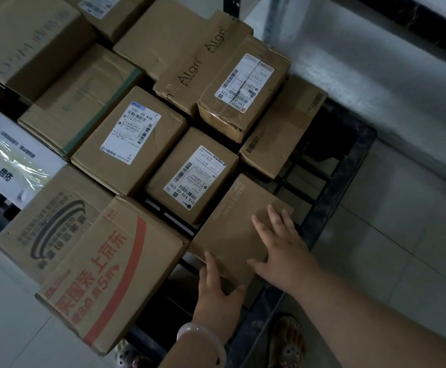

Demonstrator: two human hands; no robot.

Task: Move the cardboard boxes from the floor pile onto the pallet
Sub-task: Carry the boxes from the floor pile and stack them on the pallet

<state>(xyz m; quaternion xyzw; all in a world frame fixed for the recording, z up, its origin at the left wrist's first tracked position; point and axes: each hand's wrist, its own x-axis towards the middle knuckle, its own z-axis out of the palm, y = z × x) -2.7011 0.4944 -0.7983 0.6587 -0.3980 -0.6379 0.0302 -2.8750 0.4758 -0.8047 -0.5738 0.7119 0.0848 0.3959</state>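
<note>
Two bare hands are steadying a flat brown box (230, 235) at the near right corner of the black pallet (346, 176). The right hand (283, 251) is lying flat on its top, fingers straight and spread, arm reaching in from the lower right. The left hand (216, 296), wearing a pale bangle (203, 338), is bracing the near corner with straight fingers, gripping nothing. A red-printed box (105, 274) is sitting just left.

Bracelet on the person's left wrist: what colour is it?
The bracelet is pale pinkish white; head view.
</note>
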